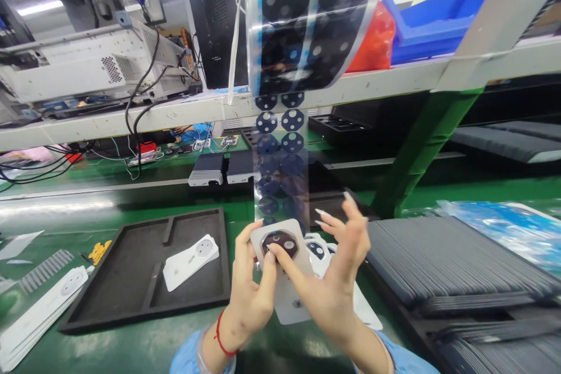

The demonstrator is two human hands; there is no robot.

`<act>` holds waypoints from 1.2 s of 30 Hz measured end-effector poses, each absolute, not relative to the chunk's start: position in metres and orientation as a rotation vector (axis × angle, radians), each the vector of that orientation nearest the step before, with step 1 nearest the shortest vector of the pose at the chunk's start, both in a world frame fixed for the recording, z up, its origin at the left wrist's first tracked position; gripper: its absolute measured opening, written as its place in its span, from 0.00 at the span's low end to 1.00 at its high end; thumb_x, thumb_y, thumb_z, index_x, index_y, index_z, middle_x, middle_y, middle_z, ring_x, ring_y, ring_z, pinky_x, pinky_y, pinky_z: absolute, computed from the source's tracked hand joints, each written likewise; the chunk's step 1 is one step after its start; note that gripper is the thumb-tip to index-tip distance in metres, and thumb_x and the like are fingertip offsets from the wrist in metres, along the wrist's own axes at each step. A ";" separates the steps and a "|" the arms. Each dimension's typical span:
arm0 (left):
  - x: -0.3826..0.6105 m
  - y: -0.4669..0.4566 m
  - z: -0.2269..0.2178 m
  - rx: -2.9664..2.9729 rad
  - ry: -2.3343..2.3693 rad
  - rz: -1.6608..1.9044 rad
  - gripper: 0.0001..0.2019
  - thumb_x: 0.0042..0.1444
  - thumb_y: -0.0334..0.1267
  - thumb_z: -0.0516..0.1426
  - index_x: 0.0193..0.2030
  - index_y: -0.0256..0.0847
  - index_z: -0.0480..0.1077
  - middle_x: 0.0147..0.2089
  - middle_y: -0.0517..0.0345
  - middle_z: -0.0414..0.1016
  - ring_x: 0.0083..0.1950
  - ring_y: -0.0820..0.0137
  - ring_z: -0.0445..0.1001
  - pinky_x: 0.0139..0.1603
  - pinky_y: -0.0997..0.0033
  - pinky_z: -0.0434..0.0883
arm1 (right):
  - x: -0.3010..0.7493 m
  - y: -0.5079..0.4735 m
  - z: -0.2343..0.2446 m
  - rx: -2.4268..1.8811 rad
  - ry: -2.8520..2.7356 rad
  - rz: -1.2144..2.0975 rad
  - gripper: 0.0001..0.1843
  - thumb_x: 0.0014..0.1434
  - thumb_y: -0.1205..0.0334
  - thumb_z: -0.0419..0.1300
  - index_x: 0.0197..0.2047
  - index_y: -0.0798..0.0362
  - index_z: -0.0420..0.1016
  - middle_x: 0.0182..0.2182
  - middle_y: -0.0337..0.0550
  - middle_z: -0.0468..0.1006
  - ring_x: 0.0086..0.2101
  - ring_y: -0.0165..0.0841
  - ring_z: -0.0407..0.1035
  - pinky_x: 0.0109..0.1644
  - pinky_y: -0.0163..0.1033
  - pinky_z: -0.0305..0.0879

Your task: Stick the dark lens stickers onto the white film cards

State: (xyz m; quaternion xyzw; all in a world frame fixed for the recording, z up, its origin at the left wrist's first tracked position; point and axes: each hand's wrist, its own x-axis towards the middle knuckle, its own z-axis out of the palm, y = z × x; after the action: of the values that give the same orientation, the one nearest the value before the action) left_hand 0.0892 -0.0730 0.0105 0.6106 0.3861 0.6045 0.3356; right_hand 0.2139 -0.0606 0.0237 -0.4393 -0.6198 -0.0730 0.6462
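My left hand grips a pale phone back cover by its left edge, thumb in front and fingers mostly behind it. Near the cover's top lies a round dark camera sticker. My right hand presses its thumb on that sticker, right beside the left thumb, while its other fingers stand spread in the air. Behind the cover hangs a clear strip with two columns of dark round stickers, coming down from a large roll. More phone back covers lie partly hidden beneath my right hand.
A black tray at left holds a few white covers. Another stack of covers lies left of it. Rows of dark grey panels fill trays at right. A white shelf beam crosses above, with a green-wrapped post.
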 end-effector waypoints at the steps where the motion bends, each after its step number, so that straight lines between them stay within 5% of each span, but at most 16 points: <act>1: 0.090 -0.073 0.012 1.600 1.020 1.570 0.19 0.70 0.39 0.54 0.65 0.42 0.62 0.60 0.45 0.74 0.53 0.65 0.81 0.55 0.67 0.78 | 0.216 -0.060 0.025 -0.987 -1.411 -0.072 0.51 0.64 0.60 0.67 0.77 0.38 0.38 0.73 0.58 0.51 0.62 0.52 0.65 0.58 0.62 0.71; 2: 0.090 -0.073 0.012 1.615 1.019 1.550 0.19 0.69 0.38 0.55 0.64 0.43 0.62 0.58 0.47 0.76 0.50 0.66 0.82 0.52 0.68 0.78 | 0.218 -0.059 0.026 -0.981 -1.416 0.062 0.50 0.65 0.59 0.66 0.77 0.41 0.37 0.70 0.59 0.58 0.59 0.50 0.69 0.57 0.60 0.72; 5: 0.091 -0.073 0.015 1.656 1.010 1.477 0.21 0.65 0.36 0.60 0.63 0.46 0.62 0.51 0.54 0.79 0.43 0.69 0.81 0.45 0.71 0.79 | 0.225 -0.057 0.029 -1.013 -1.461 0.576 0.22 0.68 0.52 0.61 0.62 0.49 0.67 0.47 0.49 0.82 0.42 0.42 0.79 0.44 0.45 0.78; 8: 0.090 -0.072 0.019 1.560 1.051 1.389 0.22 0.62 0.37 0.62 0.61 0.47 0.63 0.46 0.56 0.80 0.39 0.70 0.80 0.40 0.73 0.78 | 0.230 -0.056 0.032 -1.063 -1.434 0.838 0.16 0.70 0.46 0.57 0.43 0.51 0.74 0.30 0.41 0.81 0.30 0.36 0.77 0.34 0.38 0.74; 12: 0.086 -0.068 0.025 1.280 1.012 1.317 0.23 0.62 0.45 0.63 0.60 0.45 0.62 0.46 0.53 0.82 0.42 0.66 0.82 0.41 0.71 0.78 | 0.234 -0.054 0.034 -1.009 -1.434 0.998 0.24 0.71 0.43 0.53 0.57 0.51 0.73 0.33 0.42 0.83 0.31 0.36 0.77 0.35 0.39 0.75; 15: 0.083 -0.064 0.026 1.170 0.951 1.357 0.22 0.64 0.49 0.61 0.58 0.43 0.62 0.42 0.53 0.83 0.39 0.66 0.82 0.37 0.72 0.77 | 0.239 -0.053 0.034 -0.938 -1.492 1.139 0.31 0.71 0.43 0.54 0.70 0.50 0.63 0.41 0.45 0.84 0.37 0.38 0.79 0.39 0.40 0.77; 19: 0.082 -0.061 0.024 1.130 0.956 1.400 0.20 0.65 0.52 0.59 0.55 0.44 0.63 0.37 0.56 0.82 0.35 0.65 0.83 0.30 0.73 0.74 | 0.239 -0.053 0.034 -0.835 -1.534 1.306 0.37 0.66 0.50 0.62 0.74 0.46 0.55 0.46 0.46 0.83 0.42 0.39 0.80 0.42 0.42 0.79; 24: 0.069 -0.053 0.030 1.439 1.139 1.329 0.18 0.69 0.53 0.54 0.55 0.43 0.68 0.38 0.54 0.82 0.35 0.66 0.81 0.33 0.70 0.74 | 0.240 -0.041 0.034 -0.854 -1.413 1.322 0.29 0.61 0.49 0.68 0.62 0.50 0.69 0.43 0.46 0.85 0.39 0.40 0.81 0.42 0.43 0.79; 28: 0.022 -0.027 0.035 1.891 1.546 1.150 0.17 0.70 0.45 0.50 0.59 0.43 0.70 0.64 0.48 0.73 0.51 0.64 0.80 0.53 0.64 0.75 | 0.285 -0.020 0.036 -0.936 -1.265 1.136 0.31 0.54 0.43 0.72 0.54 0.51 0.72 0.43 0.50 0.85 0.39 0.44 0.82 0.38 0.44 0.80; 30: -0.010 -0.009 0.029 1.943 1.889 0.600 0.21 0.70 0.43 0.49 0.68 0.47 0.62 0.73 0.51 0.62 0.64 0.65 0.73 0.64 0.65 0.70 | 0.316 -0.006 0.034 -1.086 -1.305 1.056 0.30 0.55 0.41 0.70 0.54 0.51 0.72 0.42 0.50 0.85 0.37 0.45 0.82 0.36 0.44 0.80; 34: -0.056 0.021 0.000 1.686 2.142 0.144 0.44 0.44 0.36 0.73 0.67 0.29 0.62 0.73 0.26 0.57 0.71 0.35 0.62 0.65 0.41 0.67 | 0.353 0.030 0.010 -1.603 -1.571 0.811 0.12 0.56 0.55 0.66 0.42 0.50 0.74 0.33 0.44 0.84 0.32 0.41 0.80 0.32 0.40 0.74; 36: -0.064 0.031 -0.016 1.600 2.179 -0.002 0.40 0.46 0.36 0.73 0.65 0.32 0.66 0.71 0.30 0.62 0.68 0.38 0.66 0.62 0.40 0.70 | 0.351 0.046 -0.008 -1.692 -1.643 0.760 0.09 0.51 0.62 0.70 0.29 0.50 0.73 0.24 0.40 0.80 0.28 0.39 0.76 0.29 0.38 0.70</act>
State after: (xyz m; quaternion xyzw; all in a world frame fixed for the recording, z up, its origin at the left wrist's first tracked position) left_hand -0.0642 0.0310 -0.0161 0.5778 0.7868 -0.0007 0.2171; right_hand 0.3508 0.0461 -0.0083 -0.6455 -0.6268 0.2900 0.3261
